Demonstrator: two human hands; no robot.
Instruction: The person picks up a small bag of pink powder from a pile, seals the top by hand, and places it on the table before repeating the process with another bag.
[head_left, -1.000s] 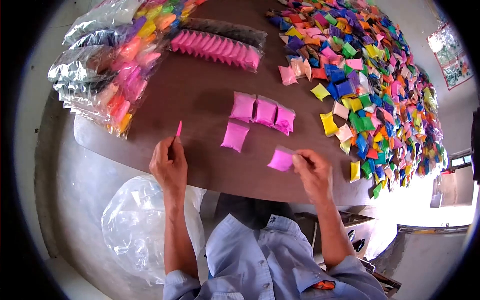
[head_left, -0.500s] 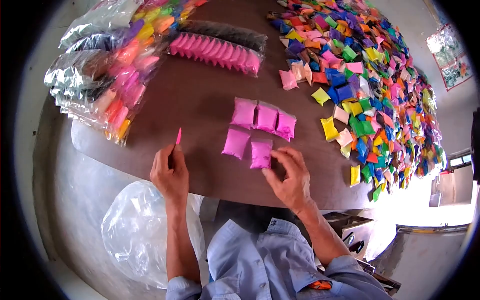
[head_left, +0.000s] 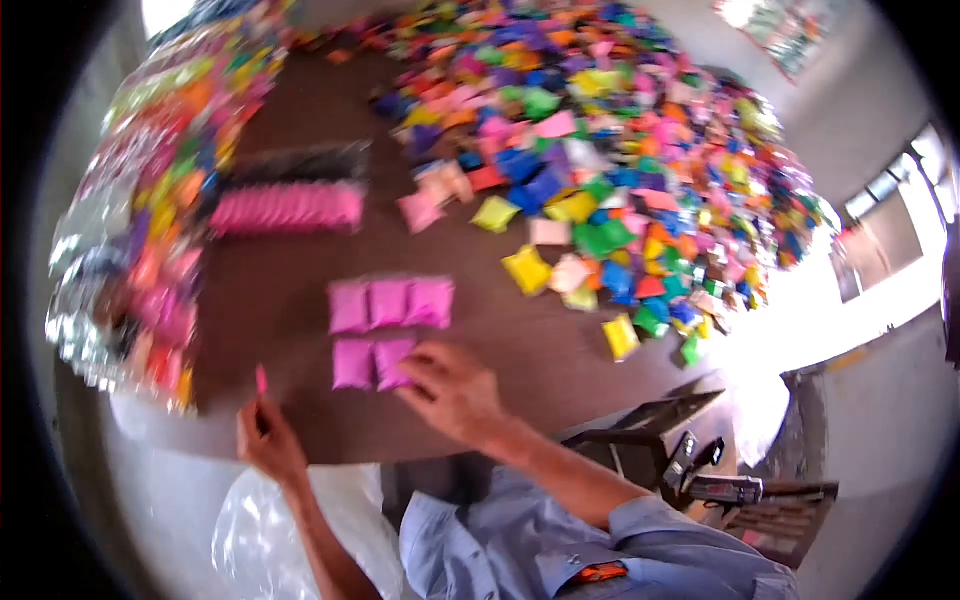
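My left hand (head_left: 270, 440) is closed around a slim, pointed pink piece (head_left: 262, 380) that sticks up above the fingers, near the table's front edge. Five bright pink packets lie in two rows: three joined pink packets (head_left: 389, 304) at the back, and a pink packet (head_left: 351, 364) beside another pink packet (head_left: 390, 362) in front. Thumb and fingers of my right hand (head_left: 450, 390) are at the right edge of that last packet, partly covering it. Motion blurs this hand.
A large heap of small coloured packets (head_left: 600, 180) covers the table's back and right. A clear bag with a row of pink packets (head_left: 290, 208) lies behind. Filled clear bags (head_left: 140, 260) are stacked at left. A big plastic bag (head_left: 300, 525) hangs below the table edge.
The view has swung to the right, so the table things sit further left. The right front packet has moved up against its neighbour, level with it, my right hand staying at it.
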